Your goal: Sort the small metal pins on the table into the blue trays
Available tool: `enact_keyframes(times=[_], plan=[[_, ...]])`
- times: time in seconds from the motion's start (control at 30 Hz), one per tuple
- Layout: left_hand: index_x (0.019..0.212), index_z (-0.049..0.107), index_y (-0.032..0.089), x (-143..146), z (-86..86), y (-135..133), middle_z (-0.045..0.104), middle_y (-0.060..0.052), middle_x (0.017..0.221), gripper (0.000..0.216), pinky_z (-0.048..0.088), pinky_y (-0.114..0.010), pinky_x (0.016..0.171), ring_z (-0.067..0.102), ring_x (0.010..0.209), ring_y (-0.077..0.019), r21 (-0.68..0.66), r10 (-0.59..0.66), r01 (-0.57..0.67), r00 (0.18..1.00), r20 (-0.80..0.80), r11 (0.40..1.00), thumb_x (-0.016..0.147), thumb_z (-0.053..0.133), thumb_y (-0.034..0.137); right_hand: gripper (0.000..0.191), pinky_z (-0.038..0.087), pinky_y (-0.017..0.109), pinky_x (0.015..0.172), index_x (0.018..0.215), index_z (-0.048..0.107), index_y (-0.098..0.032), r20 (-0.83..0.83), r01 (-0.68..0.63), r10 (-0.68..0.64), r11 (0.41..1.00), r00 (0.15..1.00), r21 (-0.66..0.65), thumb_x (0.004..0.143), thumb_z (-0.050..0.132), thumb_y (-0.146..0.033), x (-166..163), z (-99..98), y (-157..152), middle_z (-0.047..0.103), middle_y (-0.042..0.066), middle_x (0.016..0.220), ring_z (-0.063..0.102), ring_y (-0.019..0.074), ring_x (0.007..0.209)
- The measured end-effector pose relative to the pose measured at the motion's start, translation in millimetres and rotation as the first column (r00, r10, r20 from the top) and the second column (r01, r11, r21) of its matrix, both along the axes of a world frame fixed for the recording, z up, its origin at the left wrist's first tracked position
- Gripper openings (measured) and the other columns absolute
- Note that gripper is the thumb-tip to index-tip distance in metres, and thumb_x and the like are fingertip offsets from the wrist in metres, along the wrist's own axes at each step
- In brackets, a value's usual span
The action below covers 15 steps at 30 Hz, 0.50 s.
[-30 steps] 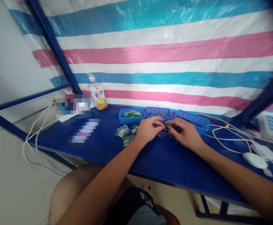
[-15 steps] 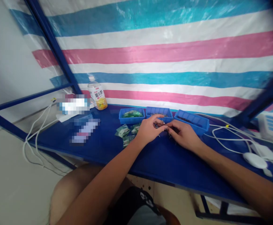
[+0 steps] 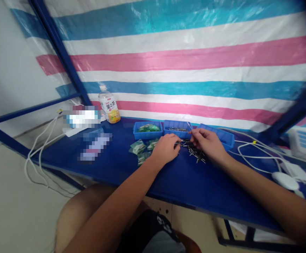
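Observation:
My right hand (image 3: 207, 142) pinches a thin metal rod (image 3: 189, 125), which points up in front of the middle blue bin (image 3: 178, 123). Below those fingers lies a loose pile of thin dark and silvery rods (image 3: 196, 153) on the blue table. At the pile's left edge rests my left hand (image 3: 166, 147), its fingers curled; whatever is between them is hidden. Several small clear packets with green edges (image 3: 137, 147) lie just left of that hand. Silvery rods (image 3: 178, 129) fill part of the middle bin.
The left blue bin (image 3: 147, 135) contains green packets. A right blue bin (image 3: 225, 135) is partly covered by my right hand. A drink bottle (image 3: 109, 107) stands at the back left. White cables (image 3: 260, 165) and a white round device (image 3: 285, 180) lie right.
My hands have moved apart. The right one has risen slightly with a rod in its fingers, while the left has drawn back and curled. More of the pile now shows.

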<state>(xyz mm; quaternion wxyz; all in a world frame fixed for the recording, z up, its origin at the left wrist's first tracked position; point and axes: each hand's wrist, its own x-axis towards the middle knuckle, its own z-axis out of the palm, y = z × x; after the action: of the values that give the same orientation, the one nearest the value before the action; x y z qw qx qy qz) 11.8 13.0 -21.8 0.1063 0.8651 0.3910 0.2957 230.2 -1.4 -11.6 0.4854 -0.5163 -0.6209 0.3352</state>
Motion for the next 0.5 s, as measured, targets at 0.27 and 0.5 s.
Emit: enact_keyframes(times=[0.27, 0.5], plan=[[0.112, 0.075, 0.019, -1.2, 3.0, -1.3, 0.076, -0.010, 0.121, 0.021, 0.054, -0.045, 0.105, 0.068, 0.114, -0.0285, -0.008, 0.021, -0.021, 1.000, -0.009, 1.000, 0.099, 0.059, 0.020, 0.032, 0.047, 0.035, 0.064, 0.095, 0.074, -0.024, 0.689, -0.125, -0.076, 0.964, 0.721, 0.236, 0.103, 0.056, -0.050, 4.7, 11.4, -15.8, 0.076, 0.006, 0.086, 0.068, 0.0228, 0.071], [0.109, 0.076, 0.020, -0.9, 0.5, -0.6, 0.075, -0.010, 0.122, 0.021, 0.054, -0.044, 0.104, 0.068, 0.114, -0.0280, -0.013, 0.033, -0.033, 0.999, -0.010, 0.999, 0.099, 0.057, 0.020, 0.042, 0.034, 0.034, 0.053, 0.102, 0.069, -0.024, 0.901, -0.069, -0.200, 0.967, 0.385, 0.245, 0.099, 0.058, -0.064, 9.7, -1.5, -30.3, 0.076, 0.011, 0.088, 0.068, 0.0257, 0.065]])
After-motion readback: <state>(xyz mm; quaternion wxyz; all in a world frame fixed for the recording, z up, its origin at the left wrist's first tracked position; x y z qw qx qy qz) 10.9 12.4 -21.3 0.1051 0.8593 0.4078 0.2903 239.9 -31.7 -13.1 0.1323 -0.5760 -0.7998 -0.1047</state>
